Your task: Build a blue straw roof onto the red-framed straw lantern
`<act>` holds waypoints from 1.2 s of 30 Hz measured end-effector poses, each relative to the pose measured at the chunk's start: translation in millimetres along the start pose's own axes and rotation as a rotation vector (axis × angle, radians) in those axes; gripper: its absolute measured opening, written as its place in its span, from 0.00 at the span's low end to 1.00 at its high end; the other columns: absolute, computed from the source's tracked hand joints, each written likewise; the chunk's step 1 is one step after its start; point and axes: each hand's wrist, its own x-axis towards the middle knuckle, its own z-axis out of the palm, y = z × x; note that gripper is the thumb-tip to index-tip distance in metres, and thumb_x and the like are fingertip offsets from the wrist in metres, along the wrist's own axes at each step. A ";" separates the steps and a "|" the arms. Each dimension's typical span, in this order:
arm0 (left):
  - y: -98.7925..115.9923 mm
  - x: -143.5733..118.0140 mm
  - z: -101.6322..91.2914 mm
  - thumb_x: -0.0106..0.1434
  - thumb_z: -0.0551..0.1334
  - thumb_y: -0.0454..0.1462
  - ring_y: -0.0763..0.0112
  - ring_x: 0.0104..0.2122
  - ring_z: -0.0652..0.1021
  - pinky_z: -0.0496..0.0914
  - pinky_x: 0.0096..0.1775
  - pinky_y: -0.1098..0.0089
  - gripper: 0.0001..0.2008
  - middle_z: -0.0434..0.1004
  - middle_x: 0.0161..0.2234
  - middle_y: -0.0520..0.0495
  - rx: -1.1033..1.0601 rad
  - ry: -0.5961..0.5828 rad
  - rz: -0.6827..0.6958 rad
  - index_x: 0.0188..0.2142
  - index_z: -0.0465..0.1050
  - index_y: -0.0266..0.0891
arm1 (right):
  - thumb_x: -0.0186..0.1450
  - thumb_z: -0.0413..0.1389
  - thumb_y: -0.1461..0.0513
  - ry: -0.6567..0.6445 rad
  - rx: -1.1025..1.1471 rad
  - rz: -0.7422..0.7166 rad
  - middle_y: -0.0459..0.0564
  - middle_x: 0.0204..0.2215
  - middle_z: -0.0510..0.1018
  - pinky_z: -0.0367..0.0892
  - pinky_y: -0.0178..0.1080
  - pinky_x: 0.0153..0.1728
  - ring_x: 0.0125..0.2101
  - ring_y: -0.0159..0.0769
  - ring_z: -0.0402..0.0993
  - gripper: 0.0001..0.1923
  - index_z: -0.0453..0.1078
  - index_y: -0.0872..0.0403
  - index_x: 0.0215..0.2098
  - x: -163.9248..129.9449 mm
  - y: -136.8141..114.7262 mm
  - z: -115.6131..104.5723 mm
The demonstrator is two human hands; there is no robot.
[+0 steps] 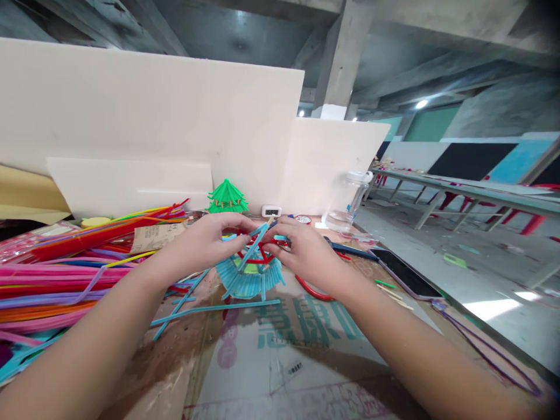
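Note:
My left hand and my right hand meet over a small model of blue pipe cleaners with a red frame inside, standing on the cardboard-covered table. Both hands pinch a blue pipe cleaner that slants up across the top of the model. Loose blue pipe cleaners lie on the table just in front of the model. A finished green pagoda-like model stands behind, against the white board.
A big heap of coloured pipe cleaners fills the left side. Red-handled pliers lie under my right wrist. A phone and a purple cord lie at the right edge. A clear jar stands behind.

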 end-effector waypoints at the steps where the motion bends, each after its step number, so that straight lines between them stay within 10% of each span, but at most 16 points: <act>1: -0.1 0.2 -0.1 0.62 0.58 0.38 0.67 0.44 0.79 0.72 0.47 0.70 0.12 0.81 0.44 0.53 0.003 0.001 0.002 0.44 0.76 0.44 | 0.64 0.56 0.64 0.005 -0.017 0.005 0.49 0.39 0.75 0.62 0.36 0.39 0.39 0.36 0.70 0.06 0.73 0.53 0.39 -0.3 -1.1 0.3; 17: 1.3 1.2 1.3 0.62 0.58 0.37 0.66 0.44 0.79 0.72 0.47 0.69 0.13 0.81 0.44 0.52 -0.027 -0.006 -0.017 0.44 0.77 0.43 | 0.60 0.52 0.65 0.104 0.190 0.169 0.47 0.34 0.74 0.60 0.34 0.34 0.33 0.33 0.69 0.06 0.70 0.54 0.34 2.5 1.7 20.8; 28: -19.9 4.8 -2.4 0.61 0.59 0.42 0.63 0.43 0.80 0.72 0.45 0.66 0.13 0.81 0.42 0.50 -0.188 0.001 -0.179 0.43 0.75 0.41 | 0.69 0.45 0.56 0.116 0.176 0.182 0.43 0.22 0.63 0.55 0.34 0.29 0.26 0.30 0.60 0.16 0.63 0.55 0.27 7.0 11.7 -13.3; 36: -39.7 9.2 -0.9 0.60 0.60 0.42 0.63 0.42 0.79 0.72 0.45 0.66 0.15 0.81 0.42 0.47 -0.197 0.089 -0.234 0.44 0.75 0.38 | 0.70 0.42 0.56 0.107 0.421 0.300 0.47 0.30 0.69 0.61 0.34 0.26 0.24 0.29 0.64 0.18 0.71 0.57 0.43 7.2 22.6 -20.9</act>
